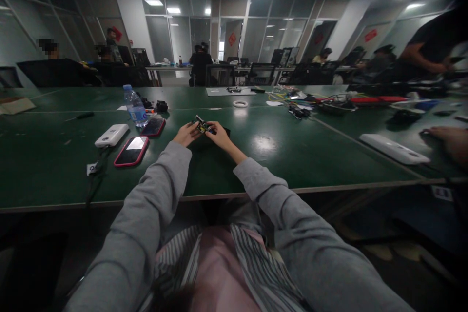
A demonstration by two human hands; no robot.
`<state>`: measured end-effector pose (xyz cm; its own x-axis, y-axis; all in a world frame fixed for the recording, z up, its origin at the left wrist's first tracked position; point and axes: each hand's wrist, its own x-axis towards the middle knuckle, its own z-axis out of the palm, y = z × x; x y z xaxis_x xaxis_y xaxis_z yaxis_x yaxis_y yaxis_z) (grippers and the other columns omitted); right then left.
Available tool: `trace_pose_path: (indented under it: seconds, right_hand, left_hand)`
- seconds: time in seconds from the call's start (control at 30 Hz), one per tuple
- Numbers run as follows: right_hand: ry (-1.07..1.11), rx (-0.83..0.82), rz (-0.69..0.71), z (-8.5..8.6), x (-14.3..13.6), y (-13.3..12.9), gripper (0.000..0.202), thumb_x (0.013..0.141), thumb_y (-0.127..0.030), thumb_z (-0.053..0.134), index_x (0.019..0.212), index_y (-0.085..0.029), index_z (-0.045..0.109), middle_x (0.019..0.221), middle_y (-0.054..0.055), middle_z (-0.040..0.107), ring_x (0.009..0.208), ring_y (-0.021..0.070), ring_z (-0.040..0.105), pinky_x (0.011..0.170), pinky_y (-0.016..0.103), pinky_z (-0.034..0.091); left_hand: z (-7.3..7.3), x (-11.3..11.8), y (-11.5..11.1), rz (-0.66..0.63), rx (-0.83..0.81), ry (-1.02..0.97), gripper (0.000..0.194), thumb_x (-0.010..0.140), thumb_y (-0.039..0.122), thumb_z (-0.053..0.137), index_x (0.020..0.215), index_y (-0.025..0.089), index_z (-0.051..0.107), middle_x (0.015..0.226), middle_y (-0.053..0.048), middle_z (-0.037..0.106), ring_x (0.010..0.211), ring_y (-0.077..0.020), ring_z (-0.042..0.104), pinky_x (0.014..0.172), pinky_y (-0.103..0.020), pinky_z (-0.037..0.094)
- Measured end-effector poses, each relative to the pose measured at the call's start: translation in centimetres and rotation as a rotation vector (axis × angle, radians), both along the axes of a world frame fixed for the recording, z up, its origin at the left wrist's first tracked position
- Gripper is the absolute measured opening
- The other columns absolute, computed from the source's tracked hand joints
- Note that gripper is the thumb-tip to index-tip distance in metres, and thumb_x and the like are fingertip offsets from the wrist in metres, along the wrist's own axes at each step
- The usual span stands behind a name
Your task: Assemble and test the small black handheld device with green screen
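A small dark part with yellow and light bits [201, 126], perhaps an electronic piece, is held up between my two hands over the green table [215, 170]. My left hand [186, 133] grips its left side with the fingers closed on it. On its right side, my right hand [218, 135] pinches it between thumb and fingers. Something black shows just behind my right hand, partly hidden by it.
Left of my hands are a water bottle [135, 107], two phones [131, 151] and a white power bank [111, 135]. Beyond lies a white ring [240, 104]. Cables [300, 100] and another white device [394, 149] are at right, near another person's hand [448, 136].
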<state>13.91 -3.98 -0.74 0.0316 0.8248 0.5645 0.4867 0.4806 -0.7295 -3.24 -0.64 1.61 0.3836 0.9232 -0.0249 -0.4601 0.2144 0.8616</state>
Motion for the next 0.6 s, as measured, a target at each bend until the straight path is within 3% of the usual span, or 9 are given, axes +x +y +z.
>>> trace_pose_path:
  seconds: [0.1,0.23,0.4,0.6]
  right_hand:
    - [-0.042,0.022,0.02,0.2,1.0,0.1,0.04,0.07,-0.024,0.057,0.11,-0.018,0.06,0.099,0.004,0.064,0.09,0.0161,0.06,0.086,0.032,0.046]
    - [-0.178,0.036,0.041,0.5,1.7,-0.1,0.035,0.07,-0.02,0.055,0.103,-0.018,0.064,0.099,0.004,0.065,0.092,0.0169,0.059,0.088,0.033,0.045]
    - [-0.296,0.075,0.06,0.4,1.8,-0.4,0.038,0.067,-0.015,0.054,0.104,-0.019,0.063,0.1,0.004,0.063,0.092,0.0181,0.058,0.088,0.033,0.045]
    - [-0.384,0.064,0.045,0.1,1.7,-0.6,0.041,0.067,-0.013,0.053,0.106,-0.02,0.061,0.102,0.005,0.06,0.094,0.0192,0.057,0.086,0.033,0.045]
  left_hand:
    - [-0.6,-0.5,0.3,-0.011,0.08,0.07,0.041,0.062,0.005,0.075,0.098,0.017,0.059,0.085,-0.003,0.066,0.076,-0.0124,0.065,0.08,-0.029,0.05]
    - [-1.1,-0.6,0.3,0.014,0.179,0.148,0.057,0.049,-0.006,0.077,0.099,0.015,0.061,0.084,-0.002,0.067,0.082,-0.0132,0.064,0.086,-0.029,0.047]
    - [-1.6,-0.9,1.1,0.022,0.249,0.208,0.056,0.037,-0.009,0.077,0.087,0.013,0.062,0.08,-0.003,0.068,0.083,-0.0161,0.063,0.092,-0.033,0.044]
    - [-2.1,-1.1,1.4,0.025,0.333,0.41,0.052,0.036,-0.003,0.082,0.08,0.016,0.061,0.073,-0.001,0.066,0.082,-0.0167,0.063,0.093,-0.035,0.044]
